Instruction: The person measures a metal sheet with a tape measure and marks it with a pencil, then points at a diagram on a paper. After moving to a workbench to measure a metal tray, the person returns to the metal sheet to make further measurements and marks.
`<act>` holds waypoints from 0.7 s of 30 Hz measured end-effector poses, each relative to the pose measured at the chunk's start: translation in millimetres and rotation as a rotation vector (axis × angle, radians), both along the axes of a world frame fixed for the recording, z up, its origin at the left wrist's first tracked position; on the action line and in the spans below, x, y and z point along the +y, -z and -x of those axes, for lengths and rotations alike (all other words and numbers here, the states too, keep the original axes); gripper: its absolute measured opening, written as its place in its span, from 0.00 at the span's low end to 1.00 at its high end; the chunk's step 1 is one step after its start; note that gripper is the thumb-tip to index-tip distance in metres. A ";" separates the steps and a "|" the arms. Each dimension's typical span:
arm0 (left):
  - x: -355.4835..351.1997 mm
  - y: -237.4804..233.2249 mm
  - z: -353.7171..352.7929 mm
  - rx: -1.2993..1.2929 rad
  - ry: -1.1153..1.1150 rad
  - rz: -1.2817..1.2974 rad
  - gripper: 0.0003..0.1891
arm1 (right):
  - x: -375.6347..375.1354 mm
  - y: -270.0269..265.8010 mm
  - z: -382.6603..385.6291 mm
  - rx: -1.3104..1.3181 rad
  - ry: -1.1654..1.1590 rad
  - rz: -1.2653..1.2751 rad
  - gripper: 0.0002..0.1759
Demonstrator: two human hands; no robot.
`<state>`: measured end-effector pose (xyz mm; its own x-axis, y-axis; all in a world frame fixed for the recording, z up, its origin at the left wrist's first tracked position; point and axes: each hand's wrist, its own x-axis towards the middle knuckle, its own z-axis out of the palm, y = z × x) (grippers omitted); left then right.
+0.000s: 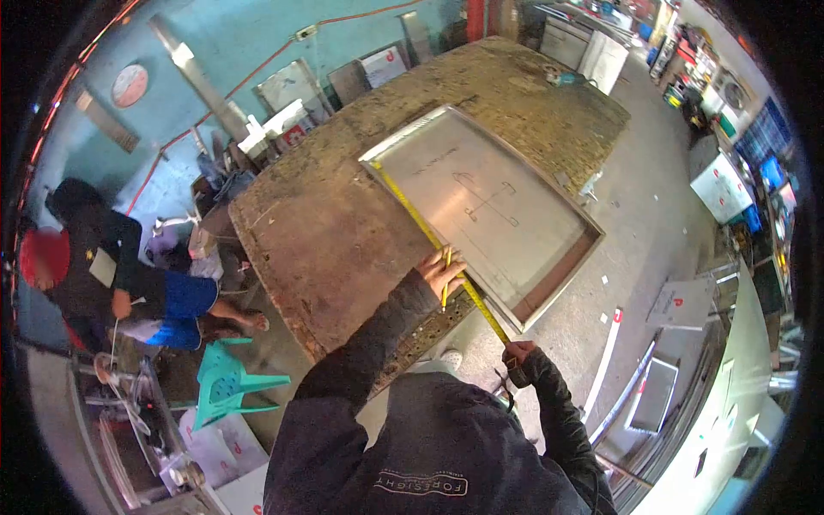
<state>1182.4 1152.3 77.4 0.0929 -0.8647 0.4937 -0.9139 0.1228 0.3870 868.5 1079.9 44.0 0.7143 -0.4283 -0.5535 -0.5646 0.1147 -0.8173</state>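
Observation:
A shallow metal tray (pixel 506 202) with raised edges and drawn marks lies on the worn table (pixel 300 223), its near right corner past the table edge. A yellow measuring tape (pixel 404 199) runs along the tray's left long side and on past its near end. At the tray's edge, my left hand (pixel 441 271) is closed on a yellow pencil (pixel 446 292), its fingers resting on the tape. Nearer my body, my right hand (pixel 518 354) is closed round the tape's case, which the fingers partly hide.
A person in dark clothes and blue shorts (pixel 190 296) is at the left, by a green plastic stool (pixel 227 382). Metal panels (pixel 292 90) lean on the wall behind the table. A white cabinet (pixel 719 182) and a framed panel (pixel 652 395) are at the right.

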 end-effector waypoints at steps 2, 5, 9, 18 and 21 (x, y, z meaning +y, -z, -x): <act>-19.3 7.9 -9.2 -0.094 0.142 0.045 0.16 | -3.9 7.2 3.2 0.068 0.074 -0.134 0.20; -36.3 26.9 -21.7 -0.039 0.200 0.035 0.12 | -13.0 1.8 1.9 0.032 0.015 -0.147 0.20; -50.9 43.0 -31.4 -0.022 0.199 0.040 0.09 | -24.1 1.7 -4.8 0.065 -0.029 0.023 0.20; -78.7 41.8 -50.0 -0.020 0.207 0.117 0.11 | -27.3 -9.8 -13.3 0.203 0.062 0.183 0.25; -85.9 47.8 -55.9 -0.033 0.217 0.112 0.11 | -27.1 -15.0 -13.7 0.179 0.076 0.249 0.25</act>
